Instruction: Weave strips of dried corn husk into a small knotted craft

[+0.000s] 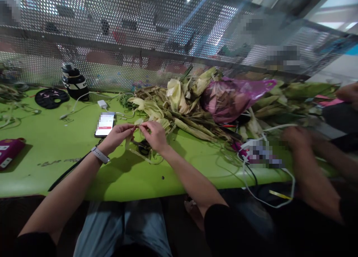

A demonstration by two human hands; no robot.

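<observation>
My left hand [121,134], a watch on its wrist, pinches one end of a thin pale strip of corn husk [138,121]. Thumb and finger of my right hand [155,136] close on the same strip, and the two hands nearly touch. A pale loop of husk [145,160] hangs or lies below them near a small dark item [143,148] that I cannot make out. Just behind and to the right spreads a large heap of dried corn husks [179,111]. A phone [105,124] with a lit screen lies beside my left hand.
On the green table [112,182] are a black bottle [75,81], a black fan-like disc [52,98], a white charger [102,104] with cable, a magenta box [11,152] and a pink plastic bag [232,100]. A co-worker's hands [298,137] are at right. Perforated metal panel [125,37] stands behind.
</observation>
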